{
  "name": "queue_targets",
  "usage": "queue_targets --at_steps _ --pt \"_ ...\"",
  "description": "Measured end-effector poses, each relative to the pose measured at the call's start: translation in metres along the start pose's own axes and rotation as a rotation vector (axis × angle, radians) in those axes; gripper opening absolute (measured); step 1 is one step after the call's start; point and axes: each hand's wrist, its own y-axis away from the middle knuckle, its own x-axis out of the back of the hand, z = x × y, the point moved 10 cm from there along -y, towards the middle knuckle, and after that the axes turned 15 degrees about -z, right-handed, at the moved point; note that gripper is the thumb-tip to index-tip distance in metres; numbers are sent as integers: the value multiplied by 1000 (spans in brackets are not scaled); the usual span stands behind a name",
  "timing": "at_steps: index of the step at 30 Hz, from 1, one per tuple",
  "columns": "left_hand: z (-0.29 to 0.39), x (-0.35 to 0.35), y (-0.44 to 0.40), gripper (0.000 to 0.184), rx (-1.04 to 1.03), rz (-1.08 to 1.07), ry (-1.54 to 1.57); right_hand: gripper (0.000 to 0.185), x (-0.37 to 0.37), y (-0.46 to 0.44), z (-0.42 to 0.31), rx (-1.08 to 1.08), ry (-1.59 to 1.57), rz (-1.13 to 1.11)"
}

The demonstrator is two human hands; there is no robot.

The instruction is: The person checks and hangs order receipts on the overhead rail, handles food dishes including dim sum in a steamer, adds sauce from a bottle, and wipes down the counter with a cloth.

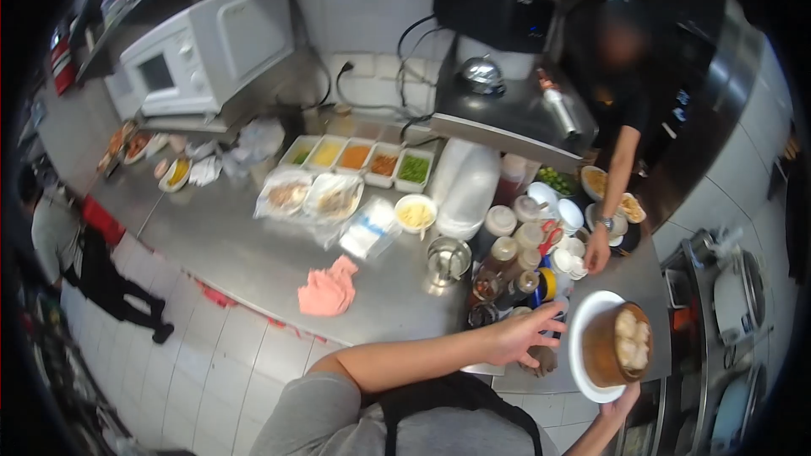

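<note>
My right hand (622, 404) grips the lower edge of a white plate (579, 344). A round brown steamer basket (605, 346) rests on that plate, with several pale dumplings (632, 339) inside. To the left of the plate, my left hand (524, 336) is stretched out with its fingers apart and nothing in them. Just beyond it stand sauce bottles (504, 252), small white cups (571, 258) and red-handled scissors (551, 236).
A co-worker's hand (598, 252) reaches over the counter by the white cups. Along the steel counter (245, 245) are a pink cloth (328, 287), a metal bowl (448, 260), a bowl of yellow food (415, 214) and trays of chopped ingredients (355, 157). Another person (76, 236) stands far left.
</note>
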Motion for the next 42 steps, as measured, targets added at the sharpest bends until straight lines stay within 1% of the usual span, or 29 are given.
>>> queue_targets --at_steps 2,4,5,7,8,11,12,13,15,19,21,22,24,25,27,28,29,30,31,32,33,34,35,36,38,39,40,41,42 --pt "11 -11 23 55 -6 -209 -252 47 54 6 -9 -20 -70 142" --pt "15 -11 61 53 -102 -298 -206 43 127 15 -19 93 -31 302" --pt "9 0 78 55 -68 -275 -191 42 156 11 -22 149 20 339" --pt "-2 33 120 54 -16 -80 -322 41 197 8 -21 204 141 511" --pt "-14 54 143 51 8 42 -350 39 223 1 -10 149 109 524" --pt "-48 92 205 43 174 322 -477 36 267 -14 15 183 79 621" --pt "-63 102 223 42 178 396 -423 35 273 -24 26 193 -16 576" --pt "-76 110 241 42 181 478 -369 36 266 -27 32 204 -4 640" --pt "-94 115 265 41 271 584 -382 37 295 -46 52 241 -106 581" --pt "-178 159 320 40 237 865 -44 36 304 -80 68 242 -161 663" --pt "-238 182 353 43 246 1000 119 38 307 -103 60 130 23 728" --pt "-265 198 369 41 354 942 -210 39 307 -114 56 75 114 761" --pt "-326 206 403 40 632 963 -642 38 296 -132 48 -130 392 721" --pt "-365 204 422 39 714 989 -634 40 300 -136 40 -288 599 800" --pt "-427 184 454 38 836 1059 -501 45 244 -145 -13 -391 1368 1137" --pt "-450 171 464 37 869 1088 -415 40 182 -174 -22 -225 1644 854" --pt "-461 160 469 37 887 1105 -353 33 190 -214 -1 312 1198 472" --pt "-469 155 467 36 890 1119 -296 32 156 -244 21 78 1151 279" --pt "-470 154 468 35 883 1130 -279 25 112 -255 40 77 963 126" --pt "-469 155 466 35 868 1142 -275 20 76 -279 62 41 1023 -16" --pt "-461 161 466 34 837 1154 -304 18 27 -294 68 173 1311 -117" --pt "-452 168 462 34 795 1156 -350 24 2 -306 82 122 1426 -116" --pt "-439 179 455 33 738 1158 -417 24 -29 -314 93 225 1512 -180" --pt "-416 189 443 32 653 1136 -541 32 -29 -335 116 80 1570 -156" --pt "-376 197 425 31 444 1158 -638 34 -40 -359 146 4 1848 -188" --pt "-371 198 424 31 329 1219 -500 34 -28 -376 164 -17 1861 -219" --pt "-378 198 423 30 229 1313 -206 34 -16 -392 180 -35 1869 -268" --pt "-384 195 422 29 100 1424 81 31 -28 -390 170 20 1914 -212" --pt "-389 195 420 30 151 1439 20 29 -21 -400 173 30 1865 -222"
